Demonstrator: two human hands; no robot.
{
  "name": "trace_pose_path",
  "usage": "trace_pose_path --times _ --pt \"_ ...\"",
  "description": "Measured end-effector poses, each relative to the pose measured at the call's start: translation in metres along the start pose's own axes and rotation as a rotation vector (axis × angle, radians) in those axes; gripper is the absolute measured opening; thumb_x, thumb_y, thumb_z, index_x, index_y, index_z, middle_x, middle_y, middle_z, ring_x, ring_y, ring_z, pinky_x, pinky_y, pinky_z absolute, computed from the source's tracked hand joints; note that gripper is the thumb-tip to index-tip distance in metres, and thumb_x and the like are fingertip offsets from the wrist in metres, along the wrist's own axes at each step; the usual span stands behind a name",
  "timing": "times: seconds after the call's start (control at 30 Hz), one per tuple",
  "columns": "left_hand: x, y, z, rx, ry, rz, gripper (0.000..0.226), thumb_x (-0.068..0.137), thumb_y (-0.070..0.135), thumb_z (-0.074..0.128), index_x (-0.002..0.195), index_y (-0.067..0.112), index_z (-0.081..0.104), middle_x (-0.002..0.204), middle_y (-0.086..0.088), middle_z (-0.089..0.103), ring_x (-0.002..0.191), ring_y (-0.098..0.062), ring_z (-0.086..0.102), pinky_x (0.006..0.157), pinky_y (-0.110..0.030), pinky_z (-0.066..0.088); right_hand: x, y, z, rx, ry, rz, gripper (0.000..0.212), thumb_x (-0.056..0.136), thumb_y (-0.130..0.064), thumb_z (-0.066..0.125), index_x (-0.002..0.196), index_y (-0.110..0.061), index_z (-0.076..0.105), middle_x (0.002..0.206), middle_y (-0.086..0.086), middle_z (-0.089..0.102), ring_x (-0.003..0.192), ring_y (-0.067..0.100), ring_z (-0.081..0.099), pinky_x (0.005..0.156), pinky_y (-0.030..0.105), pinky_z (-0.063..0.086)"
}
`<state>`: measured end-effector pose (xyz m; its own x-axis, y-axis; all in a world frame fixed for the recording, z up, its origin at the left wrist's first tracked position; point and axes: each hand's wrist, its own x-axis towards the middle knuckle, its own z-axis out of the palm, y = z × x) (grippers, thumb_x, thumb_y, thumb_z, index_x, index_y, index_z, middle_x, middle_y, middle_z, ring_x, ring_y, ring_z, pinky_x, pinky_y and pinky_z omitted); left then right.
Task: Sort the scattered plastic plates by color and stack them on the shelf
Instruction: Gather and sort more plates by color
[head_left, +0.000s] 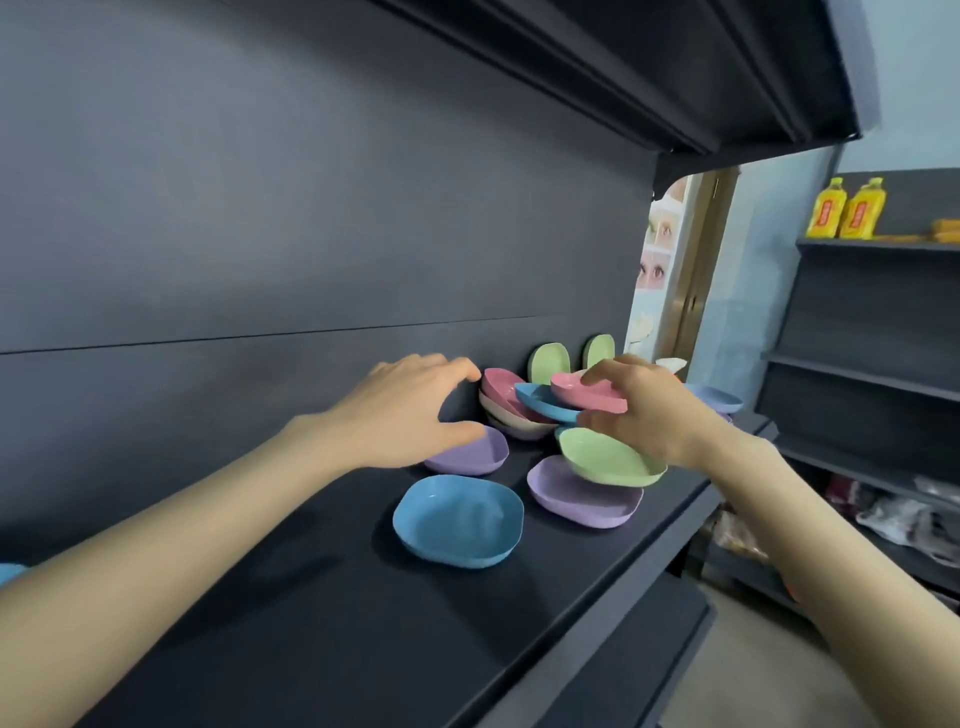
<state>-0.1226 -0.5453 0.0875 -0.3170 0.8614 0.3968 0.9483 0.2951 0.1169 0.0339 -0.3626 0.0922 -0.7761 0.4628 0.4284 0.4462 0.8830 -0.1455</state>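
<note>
over the shelf (322, 613), right hand (649, 410) grips an empty pink plate (571, 393).

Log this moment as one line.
stage: sorting | right hand: grips pink plate | left hand: fingers spread, at rear purple plate | shelf: plates scattered

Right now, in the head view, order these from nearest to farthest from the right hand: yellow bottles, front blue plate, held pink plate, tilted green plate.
1. held pink plate: pinched in the right hand.
2. tilted green plate: just below that hand.
3. front blue plate: lower left, on the shelf.
4. yellow bottles: far right, in the background.
</note>
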Motion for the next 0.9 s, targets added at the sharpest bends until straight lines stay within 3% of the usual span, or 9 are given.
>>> trace_pose_path --times 0.1,0.23,0.37,0.5,0.7,0.9 --pt "0.04 0.008 0.024 -0.026 -0.002 -0.015 0.053 0.089 0.047 0.053 0.135 0.026 0.039 0.13 0.001 0.05 0.122 -0.019 0.043 0.099 -0.034 0.035 0.025 0.043 0.01 0.026 -0.006 0.008 0.039 0.086 -0.032 0.064 0.121 -0.018 0.056 0.103 0.002 0.048 0.103 0.027 0.053 0.087 0.036 0.043" --pt "0.089 0.014 0.065 -0.075 -0.015 -0.078 0.053 0.086 0.05 0.056 0.132 0.025 0.044 0.125 0.002 0.053 0.118 -0.016 0.047 0.096 -0.032 0.038 0.061 0.102 0.028 0.044 -0.035 -0.017 0.04 0.087 -0.033 0.062 0.123 -0.017 0.055 0.115 0.008 0.054 0.103 0.027 0.053 0.085 0.032 0.04" --pt "0.133 0.021 0.1 -0.151 -0.018 -0.211 0.051 0.083 0.052 0.059 0.126 0.028 0.048 0.115 0.006 0.057 0.111 -0.015 0.051 0.095 -0.034 0.042 0.101 0.159 0.044 0.1 -0.095 -0.071 0.037 0.088 -0.033 0.062 0.121 -0.017 0.057 0.114 0.009 0.056 0.097 0.023 0.051 0.078 0.028 0.035" --pt "0.165 0.034 0.127 -0.25 -0.012 -0.363 0.048 0.083 0.048 0.062 0.123 0.023 0.051 0.105 0.006 0.061 0.1 -0.013 0.057 0.092 -0.031 0.045 0.141 0.206 0.058 0.189 -0.155 -0.118 0.04 0.087 -0.036 0.062 0.121 -0.015 0.057 0.116 0.006 0.059 0.102 0.022 0.054 0.078 0.027 0.037" --pt "0.189 0.042 0.151 -0.322 0.014 -0.561 0.047 0.084 0.046 0.063 0.121 0.021 0.051 0.102 0.006 0.064 0.095 -0.011 0.06 0.087 -0.027 0.046 0.194 0.239 0.088 0.28 -0.292 -0.185 0.053 0.083 -0.04 0.066 0.128 -0.016 0.05 0.122 0.005 0.056 0.11 0.024 0.054 0.092 0.032 0.043" --pt "0.206 0.027 0.169 -0.468 0.068 -0.703 0.042 0.08 0.048 0.065 0.11 0.021 0.054 0.093 0.003 0.068 0.094 -0.018 0.064 0.088 -0.035 0.05 0.234 0.245 0.113 0.327 -0.43 -0.169 0.069 0.073 -0.053 0.071 0.128 -0.02 0.046 0.119 0.003 0.055 0.107 0.021 0.055 0.092 0.032 0.044"
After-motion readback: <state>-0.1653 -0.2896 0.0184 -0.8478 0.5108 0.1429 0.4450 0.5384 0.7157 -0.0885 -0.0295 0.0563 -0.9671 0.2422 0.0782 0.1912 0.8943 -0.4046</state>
